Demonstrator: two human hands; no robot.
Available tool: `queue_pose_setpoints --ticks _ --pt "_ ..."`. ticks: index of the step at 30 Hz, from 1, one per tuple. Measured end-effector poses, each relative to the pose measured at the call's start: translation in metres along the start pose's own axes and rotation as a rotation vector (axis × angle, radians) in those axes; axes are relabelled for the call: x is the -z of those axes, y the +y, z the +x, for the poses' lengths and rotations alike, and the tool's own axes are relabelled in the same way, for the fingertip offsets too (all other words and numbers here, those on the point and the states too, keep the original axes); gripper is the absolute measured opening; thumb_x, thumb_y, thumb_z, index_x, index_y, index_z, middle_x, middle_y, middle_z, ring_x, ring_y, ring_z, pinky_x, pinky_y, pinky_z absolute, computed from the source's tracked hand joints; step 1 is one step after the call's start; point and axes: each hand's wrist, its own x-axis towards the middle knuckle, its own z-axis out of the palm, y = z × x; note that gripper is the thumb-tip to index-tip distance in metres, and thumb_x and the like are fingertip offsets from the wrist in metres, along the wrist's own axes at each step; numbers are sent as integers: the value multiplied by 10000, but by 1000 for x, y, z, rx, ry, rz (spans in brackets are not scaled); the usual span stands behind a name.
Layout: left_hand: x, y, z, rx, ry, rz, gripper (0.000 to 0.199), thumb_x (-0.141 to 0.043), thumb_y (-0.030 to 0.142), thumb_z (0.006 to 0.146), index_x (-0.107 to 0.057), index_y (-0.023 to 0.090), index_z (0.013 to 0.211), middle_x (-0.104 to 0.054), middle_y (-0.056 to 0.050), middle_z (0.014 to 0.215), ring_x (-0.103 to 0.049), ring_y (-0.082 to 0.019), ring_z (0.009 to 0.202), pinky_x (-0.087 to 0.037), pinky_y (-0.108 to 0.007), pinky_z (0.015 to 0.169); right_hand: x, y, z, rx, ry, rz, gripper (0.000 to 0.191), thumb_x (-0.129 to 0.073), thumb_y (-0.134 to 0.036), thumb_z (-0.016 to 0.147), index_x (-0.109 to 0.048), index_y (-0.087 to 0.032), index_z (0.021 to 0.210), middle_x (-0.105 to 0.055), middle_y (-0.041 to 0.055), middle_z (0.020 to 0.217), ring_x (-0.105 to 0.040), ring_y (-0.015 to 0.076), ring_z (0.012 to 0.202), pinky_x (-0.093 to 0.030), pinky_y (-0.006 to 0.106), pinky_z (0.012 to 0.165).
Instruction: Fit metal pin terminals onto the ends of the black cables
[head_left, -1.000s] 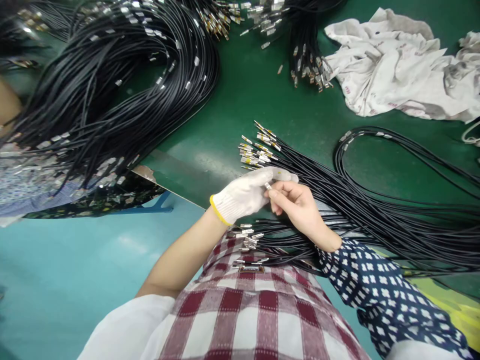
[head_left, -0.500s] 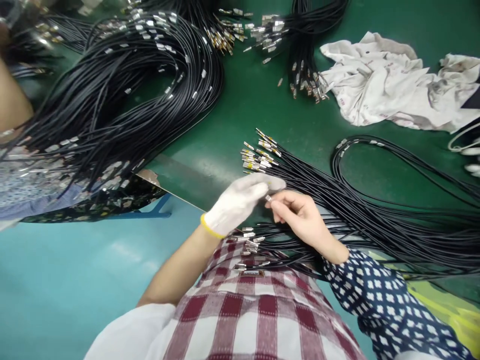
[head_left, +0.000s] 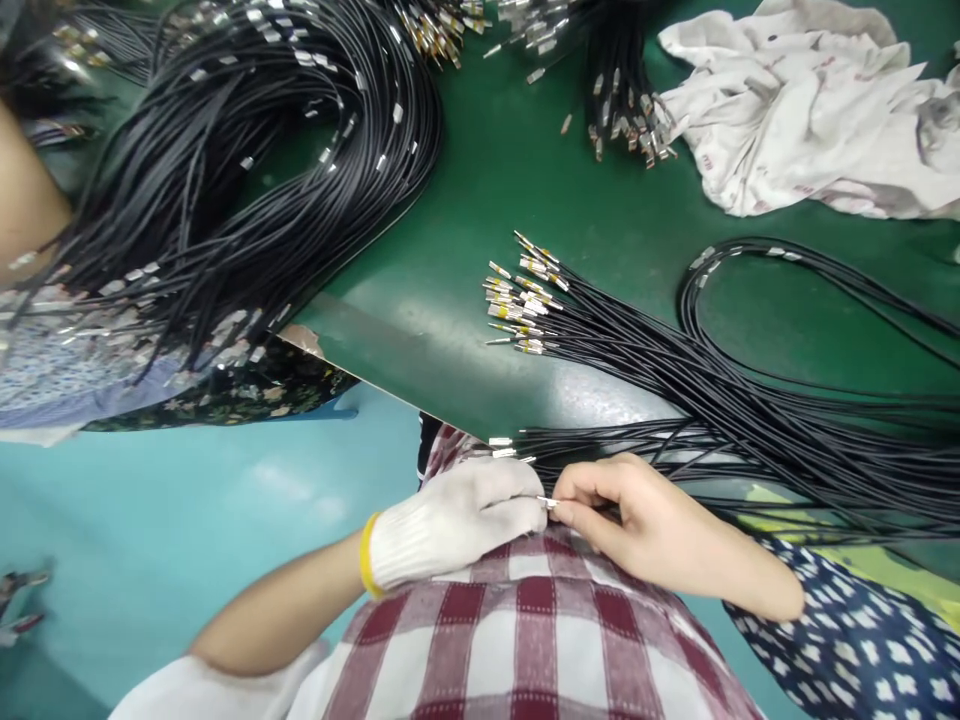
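Observation:
My left hand point(head_left: 469, 515), in a white knit glove with a yellow cuff, has its fingers closed at the silver tip point(head_left: 550, 503) of a black cable. The bare thumb and fingers of my right hand point(head_left: 645, 515) pinch the same tip from the other side. Most of that cable is hidden by my hands. Just beyond them lies the nearer bundle of black cables point(head_left: 600, 440), with silver ends. Farther up the table is a thicker cable bundle point(head_left: 637, 345), its ends marked in yellow and silver.
On the green table point(head_left: 480, 200) rests a crumpled white cloth point(head_left: 810, 110). A large looped cable bundle point(head_left: 397, 150) lies at left, beside another person's arm point(head_left: 26, 200). More cable ends point(head_left: 630, 120) are at the back. My checked apron point(head_left: 517, 630) touches the front edge.
Both hands have come down toward my apron, from beside the thicker bundle's ends to the nearer bundle. The camera view has shifted slightly, and the nearer bundle's ends are now partly covered.

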Motion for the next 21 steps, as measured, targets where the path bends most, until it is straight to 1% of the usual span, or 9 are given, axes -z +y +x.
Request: queue_pose_setpoints --ticks 3,6,10,14,18,21 --pt "-2 -1 -1 44 -77 -30 231 -504 304 927 -512 184 729 -503 37 768 -480 -125 756 -346 -233 677 -3 -2 -8 8 9 -94 251 -547 -249 978 -651 -205 754 -507 -45 568 -420 113 524 -324 253 554" --pt "-5 -1 -2 49 -150 -110 230 -514 331 924 -520 184 748 -485 38 762 -466 -120 739 -349 -222 660 -6 -2 -15 -6 26 -175 231 -549 -278 986 -671 -223 798 -602 -21 631 -509 143 608 -367 267 637" --pt "-8 -3 -2 46 -190 -205 262 -544 384 919 -523 177 760 -473 33 768 -449 -117 737 -351 -220 654 -11 2 -23 -23 26 -189 223 -528 -309 1001 -670 -237 845 -638 -4 690 -553 172 708 -384 274 685" --pt "-12 -4 -2 58 -173 -280 302 -567 428 911 -540 167 761 -470 26 772 -437 -117 736 -356 -222 654 -13 3 -25 -37 38 -123 230 -534 -295 995 -650 -224 810 -619 -13 671 -525 157 672 -383 269 664" --pt "-13 -4 -1 54 -177 -389 307 -582 438 903 -615 155 790 -569 2 795 -506 -128 754 -402 -226 684 -13 4 -22 -48 51 -6 262 -539 -277 980 -597 -201 736 -558 -29 630 -468 128 610 -356 251 596" --pt "-12 -6 2 30 -188 -443 334 -611 463 892 -640 151 774 -602 0 789 -509 -118 726 -400 -217 664 -14 7 -21 -52 31 116 280 -522 -281 987 -558 -192 724 -511 -40 620 -427 113 580 -330 243 557"
